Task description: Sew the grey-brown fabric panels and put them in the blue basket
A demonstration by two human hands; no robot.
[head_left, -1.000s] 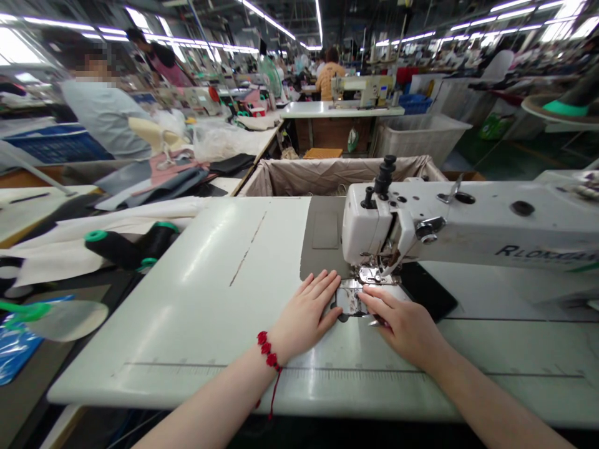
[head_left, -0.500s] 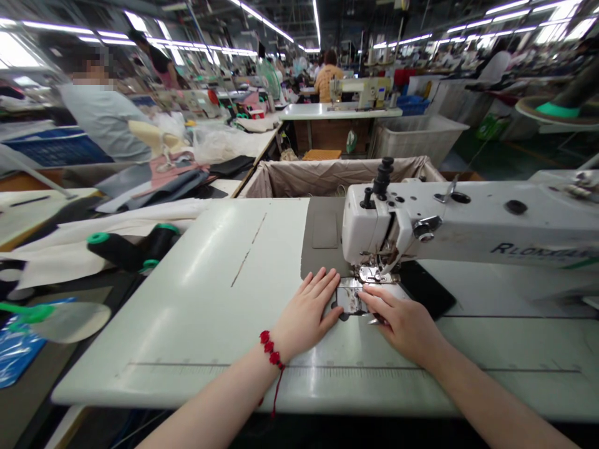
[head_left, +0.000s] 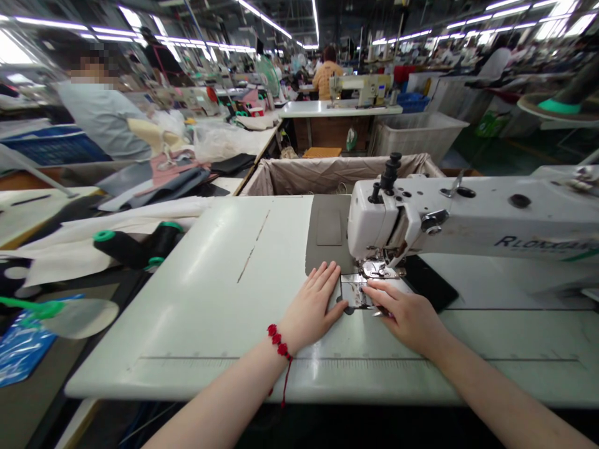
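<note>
We are working at a white sewing table (head_left: 187,312) with our left hand (head_left: 311,305) lying open and flat, fingers spread, its fingertips just beside a small glossy mottled piece of material (head_left: 354,292). Our right hand (head_left: 406,318) is unclenched, with its fingers (head_left: 380,295) pressing down on that piece rather than gripping it. The piece is lying on the machine bed, just in front of and touching the metal presser foot (head_left: 378,269) of the white sewing machine (head_left: 468,224), which is reaching in from the right of the frame. A red knotted bracelet (head_left: 279,349) is circling our left wrist, and a black panel (head_left: 428,284) is lying just beyond our right hand. Two black thread spools with green ends (head_left: 138,249) are lying on white fabric (head_left: 107,227) left of the table, while a beige-lined bin (head_left: 327,174) is standing just beyond the table's far edge. At upper left, a co-worker (head_left: 103,118) in a pale grey top is standing beside a bench piled with dark and pink fabric (head_left: 154,181), and another person (head_left: 327,73) is sitting at a second sewing machine (head_left: 360,90) at top centre.
</note>
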